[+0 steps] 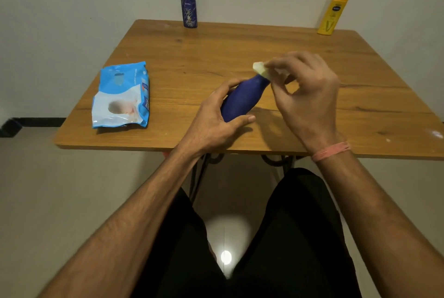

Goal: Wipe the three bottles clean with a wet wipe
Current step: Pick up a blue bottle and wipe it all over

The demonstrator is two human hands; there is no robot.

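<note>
Near the wooden table's [168, 62] front edge, the left hand [213, 117] grips a tilted, smooth dark-blue plastic bottle [242, 98] round its wide base. The right hand [310, 96] pinches a soft, crumpled pale wet wipe [260, 69] against the neck. The bottle looks light, stiff and probably slippery once wet, so the base grip seems sensible.

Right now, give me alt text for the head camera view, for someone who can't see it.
The left hand grips a dark blue bottle tilted over a wooden table while the right hand presses a wet wipe to its top. A wipes pack lies left; another blue bottle and a yellow bottle stand at the far edge.
</note>
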